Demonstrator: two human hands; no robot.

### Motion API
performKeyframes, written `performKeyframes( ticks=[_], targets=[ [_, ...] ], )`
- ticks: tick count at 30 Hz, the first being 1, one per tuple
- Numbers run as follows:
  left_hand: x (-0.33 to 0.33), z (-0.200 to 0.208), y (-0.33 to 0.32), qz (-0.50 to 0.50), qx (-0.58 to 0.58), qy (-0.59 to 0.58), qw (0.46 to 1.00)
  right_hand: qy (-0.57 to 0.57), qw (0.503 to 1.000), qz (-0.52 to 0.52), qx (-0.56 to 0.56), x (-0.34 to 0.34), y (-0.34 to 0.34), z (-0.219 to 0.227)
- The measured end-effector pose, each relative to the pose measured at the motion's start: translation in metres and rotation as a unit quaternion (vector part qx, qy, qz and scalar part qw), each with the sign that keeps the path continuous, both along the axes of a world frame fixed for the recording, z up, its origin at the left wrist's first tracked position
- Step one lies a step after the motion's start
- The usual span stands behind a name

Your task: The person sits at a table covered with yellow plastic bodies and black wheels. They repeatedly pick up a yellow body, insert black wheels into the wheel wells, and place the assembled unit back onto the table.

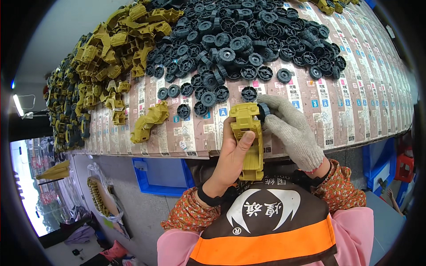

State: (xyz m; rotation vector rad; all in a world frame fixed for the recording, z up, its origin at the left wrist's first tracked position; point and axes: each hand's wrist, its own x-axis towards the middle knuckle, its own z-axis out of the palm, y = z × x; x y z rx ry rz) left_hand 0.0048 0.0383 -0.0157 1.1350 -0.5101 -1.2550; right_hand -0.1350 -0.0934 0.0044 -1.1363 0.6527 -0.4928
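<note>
A yellow plastic toy truck body [248, 153] is upright in my bare left hand [231, 155], its thumb lying across the side. My right hand [290, 131], in a pale knitted glove, pinches a dark toy wheel [263, 111] against the upper right edge of that body. Whether the wheel is seated on an axle is hidden by the fingers. Just beyond my hands lies a loose dark wheel [249, 93]. To the left, another yellow truck body [150, 122] rests alone near the table's front edge.
A large heap of dark wheels [230, 40] covers the table's far middle. Left of it are piled yellow truck bodies [111, 48], then bodies with wheels [69, 102]. Printed sheeting covers the table [364, 88]. Blue bins [162, 176] stand below its edge; a red stool [404, 166] is at right.
</note>
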Motion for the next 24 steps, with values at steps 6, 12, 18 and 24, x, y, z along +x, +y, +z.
performKeyframes(
  ticks=[6,12,18,24],
  targets=[
    [-0.001,0.003,-0.001,-0.016,0.005,-0.118,0.993,0.107,0.958,-0.001,-0.265,-0.004,0.002,0.005],
    [0.005,-0.003,0.004,-0.078,0.005,-0.224,0.971,0.166,0.881,0.026,-0.442,-0.015,0.015,0.003],
    [0.004,-0.012,0.009,-0.099,0.005,-0.276,0.956,0.181,0.873,0.046,-0.45,-0.015,0.011,0.008],
    [0.002,0.0,0.001,-0.054,0.001,-0.157,0.986,0.183,0.909,0.093,-0.362,-0.009,-0.027,0.032]
  ],
)
